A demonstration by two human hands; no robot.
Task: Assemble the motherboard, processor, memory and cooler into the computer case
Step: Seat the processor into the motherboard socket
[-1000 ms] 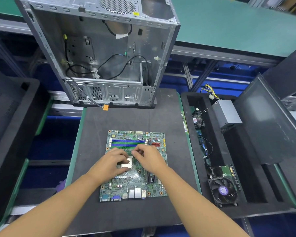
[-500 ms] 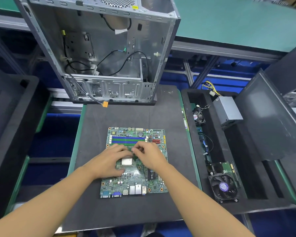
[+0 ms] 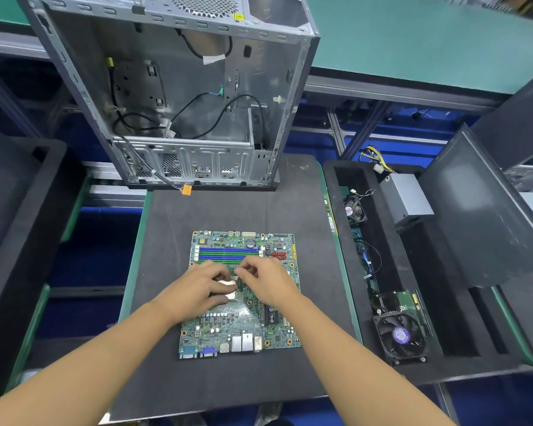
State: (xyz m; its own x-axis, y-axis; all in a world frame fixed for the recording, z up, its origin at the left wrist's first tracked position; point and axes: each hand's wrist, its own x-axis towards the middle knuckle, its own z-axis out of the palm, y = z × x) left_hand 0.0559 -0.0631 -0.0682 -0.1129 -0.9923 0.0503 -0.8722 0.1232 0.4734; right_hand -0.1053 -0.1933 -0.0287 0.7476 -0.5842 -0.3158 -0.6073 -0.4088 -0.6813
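Note:
The green motherboard (image 3: 243,321) lies flat on the black mat (image 3: 228,210), its blue and green memory slots (image 3: 225,252) at the far side. The silver processor (image 3: 228,287) sits at the socket in the board's middle, half hidden by fingers. My left hand (image 3: 197,290) curls round its left side, thumb below and fingers on top. My right hand (image 3: 268,281) pinches at its far right corner with curled fingertips. The open metal computer case (image 3: 173,72) stands behind the mat. The black fan cooler (image 3: 400,336) lies in the tray to the right.
The black foam tray (image 3: 345,179) at the right also holds a small fan (image 3: 354,210), a grey power supply (image 3: 408,199) with coloured wires and a dark side panel (image 3: 480,216). Loose black cables hang inside the case. Another black tray (image 3: 19,195) stands at the left.
Both hands stayed at the socket. The processor went from held between the fingertips to lying in the socket, and my left thumb and fingers have closed round it again.

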